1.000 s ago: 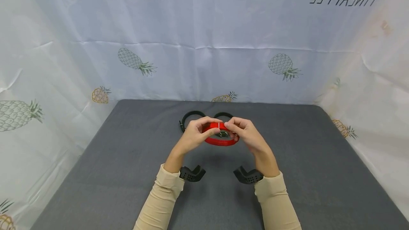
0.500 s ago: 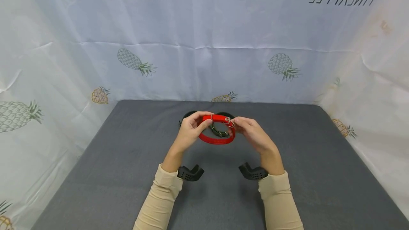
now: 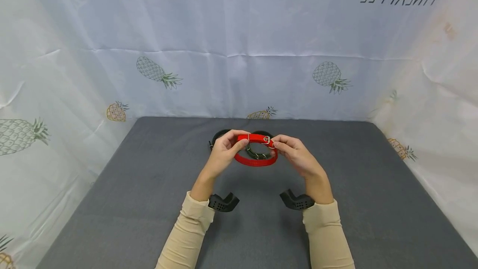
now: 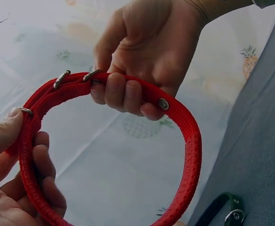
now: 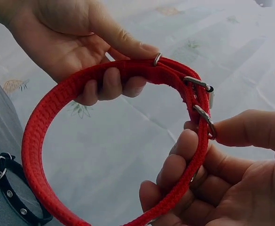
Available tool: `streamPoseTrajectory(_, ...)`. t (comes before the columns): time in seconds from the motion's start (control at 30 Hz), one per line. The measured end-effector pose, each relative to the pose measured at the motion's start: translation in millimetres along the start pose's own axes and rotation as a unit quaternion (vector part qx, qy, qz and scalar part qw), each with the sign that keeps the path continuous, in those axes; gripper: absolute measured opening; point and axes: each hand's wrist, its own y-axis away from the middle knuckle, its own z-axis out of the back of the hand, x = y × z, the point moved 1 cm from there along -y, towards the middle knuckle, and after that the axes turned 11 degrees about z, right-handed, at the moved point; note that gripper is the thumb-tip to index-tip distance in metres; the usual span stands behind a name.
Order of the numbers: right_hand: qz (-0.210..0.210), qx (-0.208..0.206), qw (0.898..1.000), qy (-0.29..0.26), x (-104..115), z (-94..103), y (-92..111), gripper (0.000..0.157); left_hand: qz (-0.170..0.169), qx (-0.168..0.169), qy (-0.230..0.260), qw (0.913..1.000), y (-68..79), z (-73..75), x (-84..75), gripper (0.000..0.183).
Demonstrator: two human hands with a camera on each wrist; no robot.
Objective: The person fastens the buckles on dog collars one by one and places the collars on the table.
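Observation:
A red collar (image 3: pixel 256 162), buckled into a loop, is held up above the table between both hands. My left hand (image 3: pixel 219 155) pinches its band by the metal keeper loop (image 5: pixel 158 59), thumb outside and fingers inside the ring. On the other side, my right hand (image 3: pixel 298 157) grips the band by the D-ring (image 5: pixel 205 120), its thumb touching that ring. Between the hands sits the silver buckle (image 5: pixel 198 84), with the strap passed through it. An eyelet (image 4: pixel 163 103) shows in the band in the left wrist view.
Behind the hands, a dark green collar (image 3: pixel 257 155) and a black collar (image 3: pixel 217 134) lie on the grey table (image 3: pixel 149 202), partly hidden. A pineapple-print curtain (image 3: pixel 239 82) surrounds the table's back and sides.
The right hand has moved right from the middle of the band to the D-ring, uncovering the buckle. Over the last half second the red collar has shifted only slightly.

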Motion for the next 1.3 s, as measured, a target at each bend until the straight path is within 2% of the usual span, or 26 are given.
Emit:
streamPoseTrajectory(0.27,-0.007,0.007,1.000,0.014,-1.1,2.5,1.1,0.017,0.009,0.000,-0.008,0.9999,0.3,2.3,0.7,0.030)
streamPoseTrajectory(0.4,-0.005,0.007,1.000,0.014,-2.4,5.2,3.0,0.015,0.022,-0.016,-0.004,0.9996,-0.1,4.6,-0.1,0.029)
streamPoseTrajectory(0.6,0.018,-0.002,0.999,0.026,-1.8,11.4,5.3,0.018,0.024,-0.042,0.004,0.9988,-0.4,8.2,-2.4,0.028)
streamPoseTrajectory(0.77,-0.006,-0.024,0.997,0.073,-1.9,19.0,7.4,0.014,0.028,-0.051,0.015,0.9982,0.5,9.1,-3.1,0.025)
streamPoseTrajectory(0.93,-0.037,-0.039,0.988,0.142,-5.0,31.9,12.2,0.029,0.023,-0.038,0.026,0.9987,1.4,9.7,-3.2,0.025)
streamPoseTrajectory(1.07,-0.057,-0.049,0.984,0.164,-8.3,40.9,16.3,0.032,0.020,-0.032,0.022,0.9990,1.1,10.7,-2.8,0.025)
streamPoseTrajectory(1.3,-0.057,-0.049,0.976,0.205,-10.7,52.6,20.2,0.030,0.024,-0.034,0.020,0.9989,0.5,11.4,-2.5,0.026)
